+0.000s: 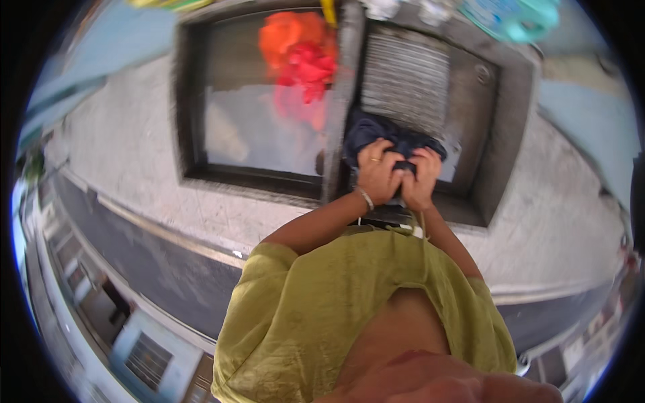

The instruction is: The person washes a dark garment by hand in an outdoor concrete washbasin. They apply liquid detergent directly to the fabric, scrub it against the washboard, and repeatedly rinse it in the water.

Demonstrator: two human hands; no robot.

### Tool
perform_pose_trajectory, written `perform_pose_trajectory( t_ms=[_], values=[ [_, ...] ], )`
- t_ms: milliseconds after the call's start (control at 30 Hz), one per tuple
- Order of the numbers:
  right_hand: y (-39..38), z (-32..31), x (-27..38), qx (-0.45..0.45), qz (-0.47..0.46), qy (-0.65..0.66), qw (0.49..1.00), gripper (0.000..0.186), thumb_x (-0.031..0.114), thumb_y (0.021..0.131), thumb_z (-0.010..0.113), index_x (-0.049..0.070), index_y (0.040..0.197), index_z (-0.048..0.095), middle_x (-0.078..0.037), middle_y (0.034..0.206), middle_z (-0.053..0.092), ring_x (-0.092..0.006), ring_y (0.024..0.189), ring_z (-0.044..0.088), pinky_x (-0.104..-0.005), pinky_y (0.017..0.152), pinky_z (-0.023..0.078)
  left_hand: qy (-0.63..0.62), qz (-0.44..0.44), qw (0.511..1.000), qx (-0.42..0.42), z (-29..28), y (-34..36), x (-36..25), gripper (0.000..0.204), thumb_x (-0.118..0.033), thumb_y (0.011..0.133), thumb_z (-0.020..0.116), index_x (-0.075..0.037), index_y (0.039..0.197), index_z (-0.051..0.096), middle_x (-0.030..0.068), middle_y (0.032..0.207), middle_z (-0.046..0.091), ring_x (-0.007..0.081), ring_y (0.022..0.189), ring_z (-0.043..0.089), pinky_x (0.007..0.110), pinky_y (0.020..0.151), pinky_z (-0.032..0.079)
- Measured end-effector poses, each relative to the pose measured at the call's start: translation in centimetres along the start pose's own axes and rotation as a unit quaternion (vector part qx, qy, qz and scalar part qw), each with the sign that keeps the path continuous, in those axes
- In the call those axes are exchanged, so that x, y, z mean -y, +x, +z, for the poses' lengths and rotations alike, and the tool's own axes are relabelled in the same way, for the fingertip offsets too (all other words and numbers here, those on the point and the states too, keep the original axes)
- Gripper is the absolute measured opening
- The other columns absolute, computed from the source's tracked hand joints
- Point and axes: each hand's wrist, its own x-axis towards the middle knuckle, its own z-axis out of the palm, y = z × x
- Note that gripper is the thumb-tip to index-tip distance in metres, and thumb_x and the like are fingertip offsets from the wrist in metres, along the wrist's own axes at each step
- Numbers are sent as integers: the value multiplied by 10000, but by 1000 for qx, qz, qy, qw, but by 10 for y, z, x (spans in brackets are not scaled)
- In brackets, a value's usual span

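My left hand (381, 171) and my right hand (420, 176) are side by side, fingers curled into a bunched dark navy cloth (366, 131). The cloth lies at the near end of a ribbed washboard (405, 67) in the right basin (516, 127) of a double sink. My left hand wears a ring and a bracelet on its wrist. The fingertips are partly sunk in the cloth's folds.
The left basin (181, 107) holds water with orange cloth (289, 37) and red cloth (306, 70). A turquoise plastic container (524, 20) and white items (433, 10) stand along the back edge. Pale concrete (114, 134) surrounds the sink, beside a dark lower strip (168, 269).
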Motion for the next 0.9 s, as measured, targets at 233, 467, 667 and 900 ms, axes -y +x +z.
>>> perform_pose_trajectory(
  t_ms=[233,467,667,900],
  values=[
    [144,52,-102,-2,111,-154,982,268,296,857,487,96,926,651,-99,1035,641,-318,984,559,-513,857,378,96,-74,990,73,55,171,50,244,-230,897,466,-47,1025,564,213,1024,598,407,952,536,481,831,430],
    [74,17,-47,-51,25,1,998,227,232,829,536,107,991,634,-38,1115,613,-277,1114,503,-504,988,312,53,32,997,40,19,95,25,395,-305,877,535,-72,1195,538,243,1182,507,413,1120,459,478,972,359],
    [25,22,-14,-62,60,-5,996,135,187,777,553,102,874,592,-66,969,613,-300,1028,528,-495,974,288,39,-31,998,45,10,35,12,269,-219,835,514,-35,1027,557,232,1092,516,405,1014,476,490,899,351],
    [138,60,-84,-37,178,-99,978,326,379,838,510,109,928,667,-112,1023,642,-311,1061,529,-550,946,329,139,-109,973,148,45,167,59,376,-364,906,464,-40,1076,552,229,1168,521,417,1071,502,468,881,424]
  ],
)
